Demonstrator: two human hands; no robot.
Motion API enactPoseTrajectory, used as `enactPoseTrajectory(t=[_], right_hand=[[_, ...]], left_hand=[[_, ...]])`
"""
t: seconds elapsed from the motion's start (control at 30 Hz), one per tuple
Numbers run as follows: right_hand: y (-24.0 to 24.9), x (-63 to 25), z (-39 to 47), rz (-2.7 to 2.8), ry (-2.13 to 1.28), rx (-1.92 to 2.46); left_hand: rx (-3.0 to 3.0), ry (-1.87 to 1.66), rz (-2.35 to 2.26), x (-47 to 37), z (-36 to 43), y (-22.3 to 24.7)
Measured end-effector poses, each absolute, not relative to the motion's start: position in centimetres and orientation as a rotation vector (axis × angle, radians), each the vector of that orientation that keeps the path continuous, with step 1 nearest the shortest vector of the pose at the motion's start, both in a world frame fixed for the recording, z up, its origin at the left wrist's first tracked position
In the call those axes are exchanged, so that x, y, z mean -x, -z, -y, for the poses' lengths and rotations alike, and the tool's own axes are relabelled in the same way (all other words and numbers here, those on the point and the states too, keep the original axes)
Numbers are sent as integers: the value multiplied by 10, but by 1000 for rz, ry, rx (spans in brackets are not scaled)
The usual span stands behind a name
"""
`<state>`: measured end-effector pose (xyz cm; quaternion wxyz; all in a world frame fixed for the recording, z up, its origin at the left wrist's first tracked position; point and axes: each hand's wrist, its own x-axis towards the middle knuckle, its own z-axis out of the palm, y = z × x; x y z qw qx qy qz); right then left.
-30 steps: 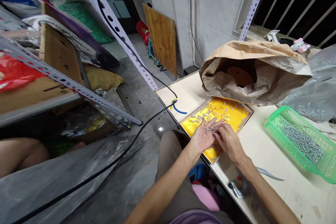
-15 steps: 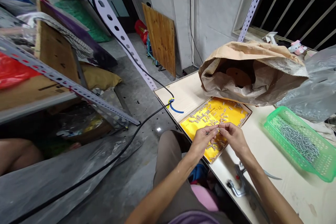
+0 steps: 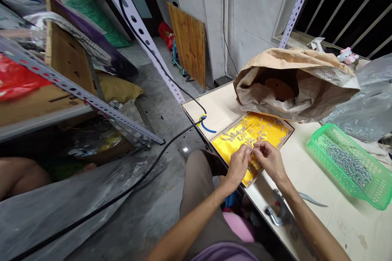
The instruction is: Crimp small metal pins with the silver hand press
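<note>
My left hand [image 3: 240,164] and my right hand [image 3: 268,159] meet over a shallow tray [image 3: 288,136] lined with yellow. Both have their fingers pinched together, the tips almost touching; whatever lies between them is too small to name. Many small metal pieces [image 3: 234,134] are scattered on the yellow surface. To the right, a green perforated basket [image 3: 317,132] holds a heap of silvery screw-like parts [image 3: 349,163].
An open brown paper bag [image 3: 294,59] stands behind the tray. A metal clamp-like tool [image 3: 277,214] and a curved grey blade-like piece [image 3: 312,200] lie near my right forearm. A black cable [image 3: 159,153] crosses the left side. Another person's bare leg [image 3: 24,177] shows far left.
My left hand has turned slightly, its fingers now more upright, and its tips have shifted a little left. The view has moved slightly.
</note>
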<state>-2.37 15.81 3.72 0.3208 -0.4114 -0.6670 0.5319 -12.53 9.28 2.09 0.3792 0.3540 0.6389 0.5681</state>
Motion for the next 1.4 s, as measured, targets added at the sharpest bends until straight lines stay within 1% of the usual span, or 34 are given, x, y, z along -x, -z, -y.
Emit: enactPoseTrajectory(t=[0.13,0.2,0.27,0.37,0.47,0.6,0.73,0.83,0.97,1.13,1.2,1.27,1.4], right_hand=[[-36,21,-158,1866,-1321,1070],[-34,16,-158,1923,-1261,1075],[-34,10,-158,2025,-1180,1040],[-35,4,-156,2213,-1013,921],[-37,6,-153,2271,-841,828],[-36,20,-150,2361,-663,749],[-27,31,-148,2450,-538,793],[-23,32,-150,2383,-631,802],[-28,26,-154,2232,-914,874],[-35,22,-161,1928,-1351,1000],[-36,22,-162,1847,-1461,1001],[-37,23,-163,1825,-1477,985],[-39,24,-161,1879,-1362,989]], left_hand=[[-834,-1393,-1611,128,-93,-20],[-681,-1448,-1519,132,-95,-21],[-424,-1512,-1320,139,-97,-22],[-45,-1513,-911,151,-103,-28],[139,-1501,-626,157,-106,-33],[215,-1472,-553,152,-106,-39],[222,-1460,-538,148,-106,-42],[184,-1465,-532,148,-106,-39],[85,-1448,-598,146,-104,-29],[-249,-1507,-874,139,-98,-16],[-382,-1537,-1010,137,-96,-15],[-475,-1584,-1129,137,-95,-17],[-552,-1661,-1275,136,-94,-22]])
